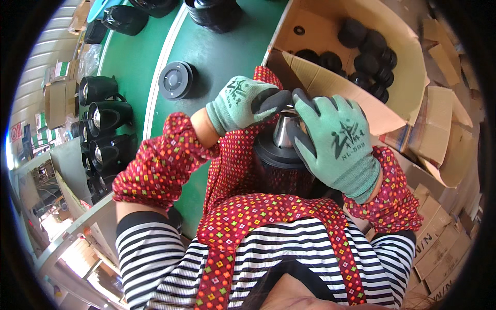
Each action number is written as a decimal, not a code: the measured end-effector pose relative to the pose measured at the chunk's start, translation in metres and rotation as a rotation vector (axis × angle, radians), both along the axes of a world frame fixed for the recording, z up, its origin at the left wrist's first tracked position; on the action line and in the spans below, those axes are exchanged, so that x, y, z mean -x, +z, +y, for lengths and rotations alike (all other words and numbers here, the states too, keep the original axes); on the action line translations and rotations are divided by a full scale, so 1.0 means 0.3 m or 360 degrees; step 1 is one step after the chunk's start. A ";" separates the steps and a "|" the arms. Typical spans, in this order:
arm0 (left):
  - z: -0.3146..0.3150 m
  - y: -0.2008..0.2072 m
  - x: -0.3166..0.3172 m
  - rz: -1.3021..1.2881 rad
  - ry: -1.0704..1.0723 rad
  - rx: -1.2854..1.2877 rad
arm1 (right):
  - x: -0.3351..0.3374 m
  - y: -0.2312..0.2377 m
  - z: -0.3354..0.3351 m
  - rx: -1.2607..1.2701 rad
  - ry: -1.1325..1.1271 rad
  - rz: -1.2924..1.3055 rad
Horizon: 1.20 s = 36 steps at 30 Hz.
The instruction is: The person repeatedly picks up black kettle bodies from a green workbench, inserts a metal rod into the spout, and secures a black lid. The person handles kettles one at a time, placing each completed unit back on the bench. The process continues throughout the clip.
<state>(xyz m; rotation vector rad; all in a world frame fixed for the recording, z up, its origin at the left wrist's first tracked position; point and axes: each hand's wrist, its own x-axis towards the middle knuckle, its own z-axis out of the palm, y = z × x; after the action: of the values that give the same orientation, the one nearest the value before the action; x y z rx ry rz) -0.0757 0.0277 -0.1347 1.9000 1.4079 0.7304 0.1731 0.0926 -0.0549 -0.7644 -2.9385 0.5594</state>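
A black round-bodied vessel (281,157) with a silver metal cone-shaped neck (284,133) stands upright close against my apron. My left hand (248,103), in a green glove with dark fingertips, is closed in a pinch at the top of the neck. What its fingertips grip is hidden. My right hand (338,139), gloved alike, curls round the neck's other side, with its thumb along the metal. The fingertips of both hands nearly meet above it. To the left of my left hand, a black round lid-like part (176,80) lies on the green table (206,54).
An open cardboard box (289,59) with several black round parts (369,54) stands at the far right. Black jugs with handles (108,118) line the table's left side. More black parts (214,14) sit at the far end. Stacked cartons (439,243) are at the lower right.
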 end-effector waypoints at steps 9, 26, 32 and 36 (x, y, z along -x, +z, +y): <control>-0.521 -0.203 0.195 0.0256 0.1463 0.0003 | -0.127 -0.221 -0.071 0.0740 0.0122 0.0907; -0.638 0.101 0.142 -0.0855 0.1196 -0.0083 | 0.529 -0.257 0.041 0.2790 -0.0585 0.1332; -0.324 -0.033 0.723 -0.0728 0.1748 -0.0405 | 0.530 -0.531 -0.097 0.1863 -0.0350 0.1259; -0.107 -0.139 1.113 -0.0548 0.2096 -0.0259 | 0.535 -0.520 -0.151 0.1499 -0.0246 0.1004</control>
<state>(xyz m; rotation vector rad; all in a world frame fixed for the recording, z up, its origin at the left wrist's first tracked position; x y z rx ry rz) -0.4096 -0.0045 -0.1765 0.6303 2.2991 1.6726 0.0128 0.0473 -0.2109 -0.6556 -1.9270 1.8026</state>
